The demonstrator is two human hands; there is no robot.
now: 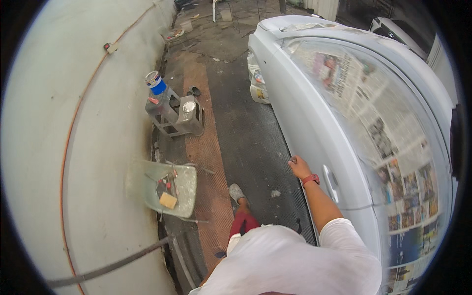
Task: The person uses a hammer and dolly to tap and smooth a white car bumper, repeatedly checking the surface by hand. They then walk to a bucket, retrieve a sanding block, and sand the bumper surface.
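Observation:
My right hand (299, 167), with a red band at the wrist, is closed at the side of a pale car door (309, 128), ahead of its handle (329, 184). A small dark thing shows at its fingertips, too small to name. Newspaper masking (378, 128) under hazy film covers the car's windows. My left hand is not visible, hidden behind my white-shirted body. A worn pale green chair (187, 191) stands to my left, holding a yellow sponge (168, 200) and small tools.
A pale wall (73, 123) with an orange cord runs along the left. Two grey stools (172, 130) bear a blue can (156, 83). White containers (259, 93) sit beside the car. A dark bar (108, 265) crosses the lower left. The walkway (250, 157) is narrow.

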